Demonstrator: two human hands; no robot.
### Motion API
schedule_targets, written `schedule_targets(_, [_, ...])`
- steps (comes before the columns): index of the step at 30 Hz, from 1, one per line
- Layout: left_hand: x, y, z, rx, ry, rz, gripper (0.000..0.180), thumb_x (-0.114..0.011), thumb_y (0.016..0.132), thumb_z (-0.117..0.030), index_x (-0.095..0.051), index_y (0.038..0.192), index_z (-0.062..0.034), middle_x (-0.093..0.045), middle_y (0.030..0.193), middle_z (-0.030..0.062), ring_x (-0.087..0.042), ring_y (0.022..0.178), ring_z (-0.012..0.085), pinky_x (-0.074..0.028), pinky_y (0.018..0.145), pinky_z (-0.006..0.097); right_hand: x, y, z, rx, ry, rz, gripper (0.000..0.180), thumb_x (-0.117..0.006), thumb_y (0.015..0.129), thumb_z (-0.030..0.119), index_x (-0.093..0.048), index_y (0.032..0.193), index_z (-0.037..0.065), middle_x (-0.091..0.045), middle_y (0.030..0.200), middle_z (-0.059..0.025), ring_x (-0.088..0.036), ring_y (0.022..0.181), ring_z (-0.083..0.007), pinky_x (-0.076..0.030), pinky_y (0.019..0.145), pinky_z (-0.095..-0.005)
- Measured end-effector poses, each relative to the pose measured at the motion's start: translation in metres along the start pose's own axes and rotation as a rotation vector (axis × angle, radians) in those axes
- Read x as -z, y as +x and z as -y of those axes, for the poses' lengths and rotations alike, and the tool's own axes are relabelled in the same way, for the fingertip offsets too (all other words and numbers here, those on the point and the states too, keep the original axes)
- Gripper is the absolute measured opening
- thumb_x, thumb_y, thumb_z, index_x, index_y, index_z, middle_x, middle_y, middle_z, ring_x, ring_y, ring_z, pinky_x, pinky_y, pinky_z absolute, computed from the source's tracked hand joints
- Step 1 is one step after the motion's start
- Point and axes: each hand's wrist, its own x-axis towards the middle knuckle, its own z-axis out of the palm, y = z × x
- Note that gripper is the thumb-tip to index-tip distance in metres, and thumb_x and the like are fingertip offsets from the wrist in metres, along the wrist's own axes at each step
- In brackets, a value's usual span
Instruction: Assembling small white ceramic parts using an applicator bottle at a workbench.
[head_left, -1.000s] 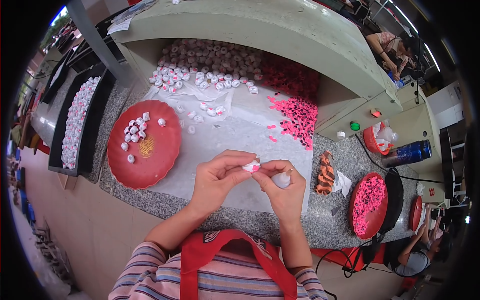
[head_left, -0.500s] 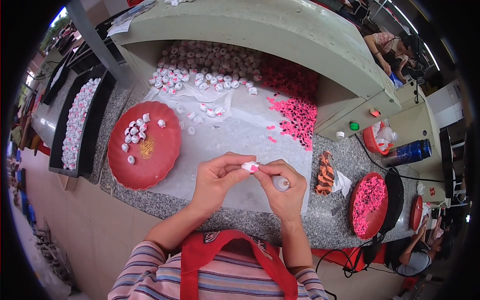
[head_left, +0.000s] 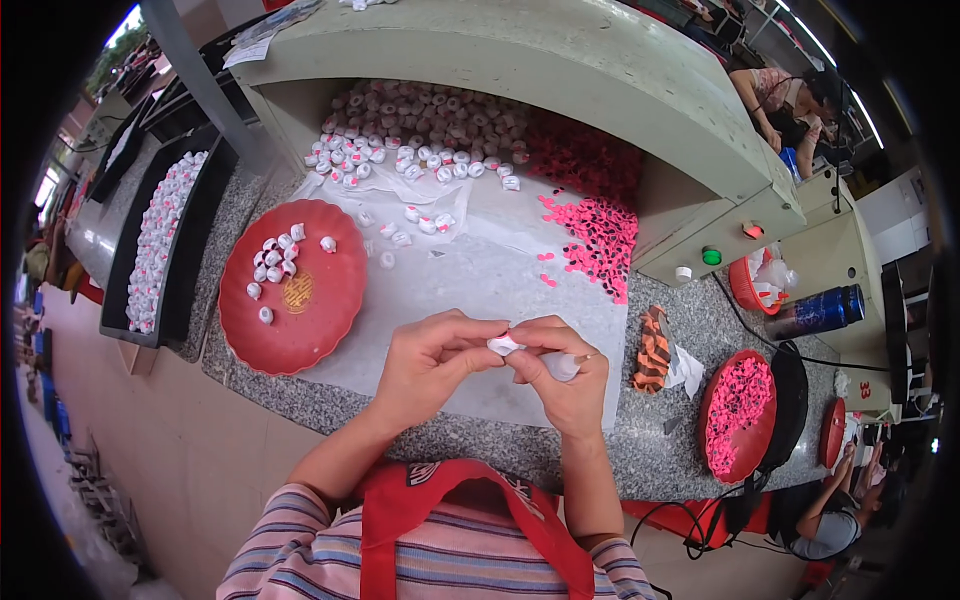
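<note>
A small white rounded piece (head_left: 502,345) with a bit of pink is pinched between the fingertips of my left hand (head_left: 432,358). My right hand (head_left: 572,385) presses its thumb and forefinger against the same piece. Tucked in that right hand is a small translucent bottle (head_left: 564,367), partly hidden by the fingers. Both hands hover over the near part of a white sheet (head_left: 470,270). To their left, a scalloped red plate (head_left: 330,335) holds several similar white pieces (head_left: 270,262).
A pale metal booth (head_left: 500,62) arches over heaped white pieces (head_left: 430,115) and pink pieces (head_left: 600,240). On the right lie an orange-and-black striped cloth (head_left: 652,350), a red dish (head_left: 712,425) of pink pieces and a blue bottle (head_left: 820,312). A black tray (head_left: 185,290) stands far left.
The white piece has been turned between my fingers, so its pink patch shows less. My right fingers have closed in over it, and the translucent bottle has tilted.
</note>
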Motion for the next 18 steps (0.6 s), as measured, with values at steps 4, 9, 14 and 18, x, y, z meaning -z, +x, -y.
schedule_targets(4, [0.006, -0.005, 0.003, 0.141, -0.036, -0.107, 0.024, -0.057, 0.078, 0.003, -0.056, 0.102, 0.0019, -0.062, 0.085, 0.0085, -0.061, 0.074, 0.0130, -0.048, 0.063, 0.021, -0.009, 0.007, -0.012, -0.074, 0.107, 0.024, 0.012, -0.061, 0.073, -0.005, -0.058, 0.085, -0.003, -0.058, 0.084, -0.0112, -0.054, 0.059, -0.0103, -0.043, 0.049, -0.0199])
schedule_targets(9, [0.015, -0.009, 0.004, 0.140, -0.043, -0.182, 0.020, -0.058, 0.078, 0.001, -0.056, 0.098, 0.0019, -0.062, 0.083, 0.0092, -0.061, 0.071, 0.0126, -0.047, 0.061, 0.021, -0.018, 0.013, -0.023, -0.266, 0.192, 0.086, 0.014, -0.061, 0.075, 0.001, -0.058, 0.089, -0.002, -0.059, 0.074, -0.0077, -0.052, 0.054, -0.0092, -0.041, 0.046, -0.0198])
schedule_targets(14, [0.018, -0.012, 0.006, 0.135, -0.039, -0.212, 0.019, -0.058, 0.079, 0.001, -0.056, 0.098, 0.0021, -0.062, 0.083, 0.0092, -0.061, 0.071, 0.0128, -0.047, 0.059, 0.021, -0.022, 0.017, -0.024, -0.310, 0.175, 0.125, 0.016, -0.061, 0.076, 0.003, -0.057, 0.090, -0.002, -0.059, 0.073, -0.0074, -0.051, 0.053, -0.0092, -0.041, 0.045, -0.0207])
schedule_targets(18, [0.020, -0.013, 0.009, 0.131, -0.034, -0.231, 0.019, -0.058, 0.079, 0.001, -0.056, 0.097, 0.0023, -0.062, 0.082, 0.0096, -0.061, 0.070, 0.0130, -0.048, 0.060, 0.021, -0.026, 0.015, -0.027, -0.319, 0.210, 0.119, 0.016, -0.061, 0.076, 0.003, -0.057, 0.090, -0.002, -0.059, 0.073, -0.0075, -0.051, 0.053, -0.0093, -0.041, 0.045, -0.0208])
